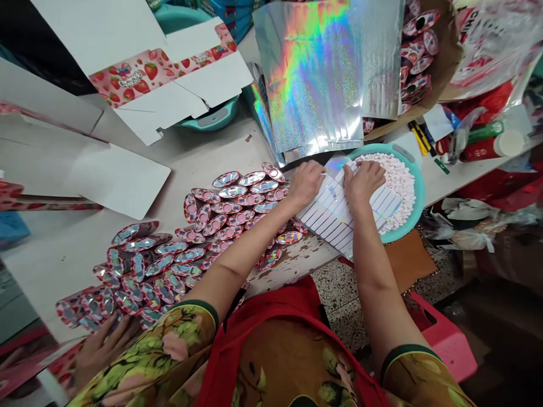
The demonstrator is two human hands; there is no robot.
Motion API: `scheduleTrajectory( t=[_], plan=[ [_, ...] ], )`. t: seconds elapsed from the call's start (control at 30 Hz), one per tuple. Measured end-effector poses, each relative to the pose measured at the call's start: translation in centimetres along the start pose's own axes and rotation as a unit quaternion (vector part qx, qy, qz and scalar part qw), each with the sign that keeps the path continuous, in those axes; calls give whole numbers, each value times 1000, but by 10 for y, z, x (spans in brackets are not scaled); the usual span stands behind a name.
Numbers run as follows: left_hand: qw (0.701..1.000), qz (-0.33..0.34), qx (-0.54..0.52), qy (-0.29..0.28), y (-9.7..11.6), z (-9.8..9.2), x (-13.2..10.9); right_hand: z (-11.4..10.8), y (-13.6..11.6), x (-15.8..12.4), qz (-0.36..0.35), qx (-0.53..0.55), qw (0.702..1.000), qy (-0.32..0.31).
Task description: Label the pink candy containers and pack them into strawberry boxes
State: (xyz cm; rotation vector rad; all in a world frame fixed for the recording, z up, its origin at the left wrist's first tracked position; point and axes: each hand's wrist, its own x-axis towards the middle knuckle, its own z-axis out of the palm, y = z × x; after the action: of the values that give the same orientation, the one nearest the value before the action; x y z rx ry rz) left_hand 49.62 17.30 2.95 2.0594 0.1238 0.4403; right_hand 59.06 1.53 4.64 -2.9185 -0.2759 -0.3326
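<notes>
Right of centre in the frame, white sheets ruled in narrow strips with a rainbow sheen (324,221), partly overlapping a round teal plastic basin (419,195) of small pale-pink pellets (405,186). On the sheets' upper part, left hand (306,183) with bent fingers and right hand (365,181) with thumb apart from fingers; firmness of either grip impossible to tell. Left of centre, rows of shiny red-and-silver oval-ended packs (228,207). Top centre, silver holographic foil sheets (316,85). Lower left, another person's hand (102,345) beside the packs.
</notes>
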Motion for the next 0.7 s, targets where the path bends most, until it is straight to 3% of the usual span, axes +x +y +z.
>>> scheduleTrajectory(
  t=[0.17,0.3,0.47,0.7],
  plan=[
    [999,44,2,-24,-2,46,45,3,3,-6,-30,6,999,-14],
    [998,50,20,-29,-1,63,61,3,10,-3,-50,19,998,-24],
    [998,62,9,-30,-5,60,62,3,15,4,-65,51,995,-47],
    [991,103,61,-54,-19,44,40,6,17,7,-65,67,992,-81]
  ],
)
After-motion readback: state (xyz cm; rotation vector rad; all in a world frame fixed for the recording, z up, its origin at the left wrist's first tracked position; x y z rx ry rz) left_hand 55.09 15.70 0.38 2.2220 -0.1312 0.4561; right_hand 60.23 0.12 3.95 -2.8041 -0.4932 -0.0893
